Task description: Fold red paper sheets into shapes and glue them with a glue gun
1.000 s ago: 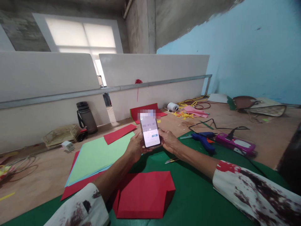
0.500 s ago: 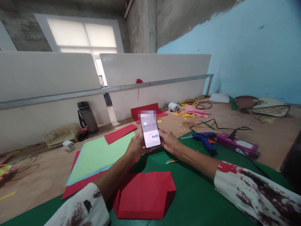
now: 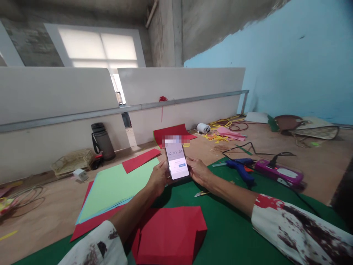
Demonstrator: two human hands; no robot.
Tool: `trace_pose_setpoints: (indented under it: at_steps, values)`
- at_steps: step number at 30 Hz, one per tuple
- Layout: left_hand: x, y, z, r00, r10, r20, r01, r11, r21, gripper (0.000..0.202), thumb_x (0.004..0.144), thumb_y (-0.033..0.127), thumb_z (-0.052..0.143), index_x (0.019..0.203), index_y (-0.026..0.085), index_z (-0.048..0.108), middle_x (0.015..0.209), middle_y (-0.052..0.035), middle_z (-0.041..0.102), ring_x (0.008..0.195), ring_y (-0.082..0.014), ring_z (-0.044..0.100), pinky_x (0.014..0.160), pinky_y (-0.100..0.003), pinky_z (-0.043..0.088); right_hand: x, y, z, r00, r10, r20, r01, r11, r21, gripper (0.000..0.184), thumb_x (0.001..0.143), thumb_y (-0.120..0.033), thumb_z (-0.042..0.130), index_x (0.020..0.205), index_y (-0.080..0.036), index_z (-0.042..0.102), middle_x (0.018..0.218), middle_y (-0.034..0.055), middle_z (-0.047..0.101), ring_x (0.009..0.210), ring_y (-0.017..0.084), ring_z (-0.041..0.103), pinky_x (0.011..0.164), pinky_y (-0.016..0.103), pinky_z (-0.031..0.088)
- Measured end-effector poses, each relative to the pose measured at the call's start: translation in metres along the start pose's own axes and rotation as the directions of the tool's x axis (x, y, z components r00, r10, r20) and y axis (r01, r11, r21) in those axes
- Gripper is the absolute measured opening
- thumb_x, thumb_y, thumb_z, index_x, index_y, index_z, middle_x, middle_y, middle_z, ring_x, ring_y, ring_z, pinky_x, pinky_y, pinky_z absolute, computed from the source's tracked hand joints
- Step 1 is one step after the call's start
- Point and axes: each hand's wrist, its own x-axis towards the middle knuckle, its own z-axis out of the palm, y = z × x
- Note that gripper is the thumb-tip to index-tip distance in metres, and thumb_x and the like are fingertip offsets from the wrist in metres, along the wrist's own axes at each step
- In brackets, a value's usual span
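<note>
Both hands hold a smartphone (image 3: 177, 162) upright above the green mat (image 3: 231, 235). Its lit screen reads 00:01:07, with a white pop-up and a blue button below. My left hand (image 3: 159, 178) grips the left edge and my right hand (image 3: 199, 171) the right edge. Nearer to me lies a folded red paper piece (image 3: 171, 235). Beside my left forearm is a stack of light green and blue sheets (image 3: 118, 187) on red paper, with a red strip (image 3: 141, 160) across its far edge. Under my right forearm lies a cutter knife (image 3: 201, 193), partly hidden.
A blue glue gun (image 3: 242, 171) and a purple power strip (image 3: 278, 172) with black cables lie right. A dark bottle (image 3: 103, 141), a woven basket (image 3: 73, 162) and a white adapter (image 3: 80, 174) stand left. Yellow and pink paper scraps (image 3: 230, 133) and a bag (image 3: 314, 127) lie farther back.
The whole view has shifted slightly, so things sit a little lower in the picture. Both hands keep their hold on the smartphone, and the screen reads the same.
</note>
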Motion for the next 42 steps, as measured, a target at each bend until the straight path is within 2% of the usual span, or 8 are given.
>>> trace_pose_setpoints:
  at_steps: [6, 15, 28, 36, 42]
  values:
    - [0.000, -0.001, -0.004, 0.999, 0.040, -0.010, -0.039, 0.995, 0.092, 0.039, 0.083, 0.045, 0.055, 0.108, 0.015, 0.061, 0.092, -0.0120, 0.067, 0.070, -0.0178, 0.064, 0.052, -0.023, 0.046, 0.002, 0.000, -0.001, 1.000, -0.001, -0.011, 0.001, 1.000, -0.009, 0.015, 0.081, -0.012, 0.055, 0.084, -0.012, 0.070, 0.074, 0.0082, 0.074, 0.065, 0.019, 0.069, 0.065, 0.031, 0.058]
    - [-0.001, 0.005, -0.003, 0.991, 0.132, 0.008, -0.130, 0.966, 0.222, 0.040, 0.082, 0.040, 0.051, 0.109, 0.012, 0.062, 0.083, -0.0090, 0.066, 0.059, -0.0148, 0.059, 0.045, -0.022, 0.044, 0.003, 0.000, -0.003, 1.000, -0.009, -0.006, 0.009, 1.000, -0.009, 0.011, 0.078, -0.014, 0.058, 0.080, -0.012, 0.069, 0.073, 0.0072, 0.074, 0.065, 0.018, 0.069, 0.065, 0.031, 0.057]
    - [0.002, -0.001, -0.008, 0.987, 0.158, 0.020, -0.155, 0.928, 0.339, 0.036, 0.083, 0.032, 0.047, 0.107, 0.010, 0.062, 0.088, -0.0106, 0.068, 0.063, -0.0161, 0.061, 0.048, -0.022, 0.046, 0.003, 0.005, -0.003, 0.999, 0.013, -0.030, -0.014, 0.999, -0.037, 0.013, 0.079, -0.013, 0.056, 0.080, -0.013, 0.069, 0.071, 0.0073, 0.074, 0.063, 0.018, 0.069, 0.060, 0.029, 0.057]
    - [0.009, -0.007, -0.014, 0.981, 0.195, 0.021, -0.188, 0.904, 0.385, 0.030, 0.086, 0.030, 0.044, 0.104, 0.015, 0.063, 0.077, -0.0059, 0.064, 0.059, -0.0152, 0.057, 0.046, -0.021, 0.043, 0.001, 0.005, -0.002, 0.999, 0.007, -0.040, -0.009, 0.999, -0.052, 0.013, 0.078, -0.015, 0.057, 0.081, -0.013, 0.070, 0.071, 0.0076, 0.074, 0.065, 0.020, 0.070, 0.063, 0.032, 0.058]
    - [0.011, -0.009, -0.017, 0.978, 0.206, 0.025, -0.199, 0.896, 0.398, 0.029, 0.085, 0.030, 0.045, 0.103, 0.015, 0.063, 0.075, -0.0062, 0.064, 0.061, -0.0167, 0.058, 0.049, -0.024, 0.044, -0.001, 0.004, -0.001, 0.999, 0.017, -0.046, -0.020, 0.998, -0.059, 0.013, 0.078, -0.013, 0.056, 0.080, -0.013, 0.069, 0.074, 0.0087, 0.074, 0.070, 0.021, 0.070, 0.064, 0.032, 0.058]
